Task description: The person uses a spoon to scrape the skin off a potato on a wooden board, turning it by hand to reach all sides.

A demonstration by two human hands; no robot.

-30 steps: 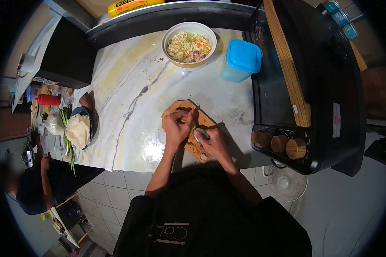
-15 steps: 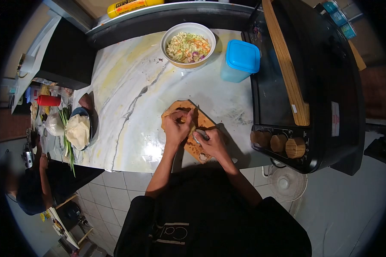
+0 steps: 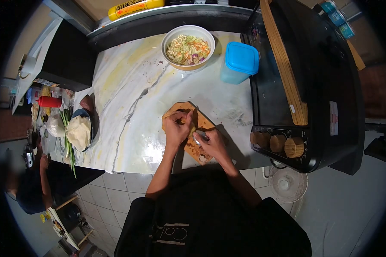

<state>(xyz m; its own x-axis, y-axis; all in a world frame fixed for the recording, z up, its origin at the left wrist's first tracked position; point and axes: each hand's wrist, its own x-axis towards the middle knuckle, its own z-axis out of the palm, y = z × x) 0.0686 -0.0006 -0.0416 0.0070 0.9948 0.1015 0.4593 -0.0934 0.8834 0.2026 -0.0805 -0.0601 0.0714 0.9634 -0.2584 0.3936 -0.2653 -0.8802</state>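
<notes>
My left hand [image 3: 176, 128] is closed around a small yellowish piece of food [image 3: 193, 128], mostly hidden by the fingers; its kind I cannot tell. Right beside it, my right hand [image 3: 213, 144] grips a small shiny metal tool [image 3: 197, 136], whose end meets the piece. Both hands are over an orange-brown cutting board [image 3: 206, 124] near the counter's front edge. Brown scraps are scattered on the board, and a pale bit [image 3: 203, 158] lies at its near end.
A bowl of shredded vegetables [image 3: 188, 47] and a blue-lidded container [image 3: 241, 62] stand behind the board. On the right is a black oven [image 3: 321, 85]. At left are a bowl with a pale round food [image 3: 79, 132], green onions [image 3: 67, 137], a red bottle [image 3: 49, 101] and another person [image 3: 34, 184].
The view has shifted slightly. Both hands keep nearly the same place over the board, with only small finger movement around the piece.
</notes>
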